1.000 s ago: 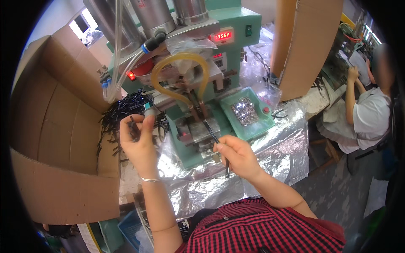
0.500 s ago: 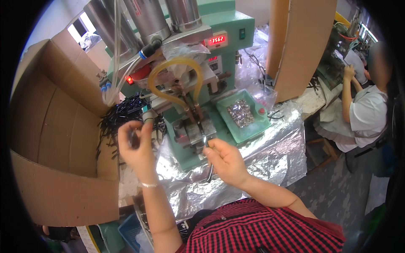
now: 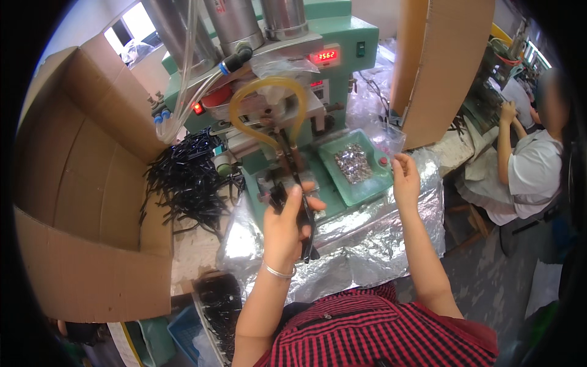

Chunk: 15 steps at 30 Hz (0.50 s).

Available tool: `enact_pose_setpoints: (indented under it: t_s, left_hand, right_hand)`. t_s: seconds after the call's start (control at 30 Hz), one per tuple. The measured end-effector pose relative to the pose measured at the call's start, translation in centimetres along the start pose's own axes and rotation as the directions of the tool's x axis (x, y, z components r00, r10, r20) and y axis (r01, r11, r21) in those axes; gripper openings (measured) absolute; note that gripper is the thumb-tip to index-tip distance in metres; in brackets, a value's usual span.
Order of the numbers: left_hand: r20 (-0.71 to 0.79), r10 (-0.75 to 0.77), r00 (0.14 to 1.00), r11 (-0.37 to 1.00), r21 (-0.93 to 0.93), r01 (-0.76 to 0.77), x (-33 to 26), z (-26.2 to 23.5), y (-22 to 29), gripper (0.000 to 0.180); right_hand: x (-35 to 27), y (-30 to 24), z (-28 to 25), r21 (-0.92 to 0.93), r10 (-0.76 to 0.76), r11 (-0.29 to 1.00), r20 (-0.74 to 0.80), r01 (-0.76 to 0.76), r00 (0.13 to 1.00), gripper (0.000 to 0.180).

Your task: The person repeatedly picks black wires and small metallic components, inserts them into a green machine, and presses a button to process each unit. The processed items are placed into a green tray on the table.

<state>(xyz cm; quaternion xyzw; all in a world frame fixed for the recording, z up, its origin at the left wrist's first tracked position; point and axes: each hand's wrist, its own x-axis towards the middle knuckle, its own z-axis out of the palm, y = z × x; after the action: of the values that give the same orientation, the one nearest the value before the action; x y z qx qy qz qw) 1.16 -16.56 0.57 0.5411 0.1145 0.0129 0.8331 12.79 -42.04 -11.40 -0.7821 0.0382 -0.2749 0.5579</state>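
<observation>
In front of the green bench machine [image 3: 364, 30], my left hand [image 3: 284, 229] is closed round several slim black strips [image 3: 307, 235], with a bracelet on its wrist. The strips stand up toward the copper-coloured jaws [image 3: 292, 156] under the yellow hose loop; whether one sits in the jaws is hidden. At the right corner of a green tray [image 3: 367, 194], my right hand [image 3: 406, 183] has thumb and fingers pinched together beside a red button [image 3: 383, 161]. What it holds, if anything, is too small to tell. Small shiny metal pieces [image 3: 353, 163] lie in the tray.
A tangled heap of black strips [image 3: 186, 177] lies left of the machine. A big open carton [image 3: 92, 281] stands at the left, a cardboard panel [image 3: 449, 73] at the right. Crumpled foil [image 3: 354, 251] covers the bench front. Another person [image 3: 526, 159] sits farther right.
My left hand has moved right from beside the heap to the front of the jaws. My right hand has left the strip at the jaws and moved right to the tray's corner.
</observation>
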Motion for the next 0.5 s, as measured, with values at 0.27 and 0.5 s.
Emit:
enact_pose_setpoints:
  t_s: [0.27,0.5]
  left_hand:
    - [-0.034,0.015,0.999,1.000,0.011,-0.015,0.8,0.5,-0.2,0.025]
    - [-0.068,0.045,0.997,0.998,0.057,-0.041,0.7,0.6,0.0,0.023]
  right_hand:
    - [1.4,2.3,2.2,-0.112,0.180,0.979,0.094,-0.170,0.979,0.032]
    - [1.2,3.2,2.6,-0.181,0.123,0.978,0.097,-0.104,0.988,0.034]
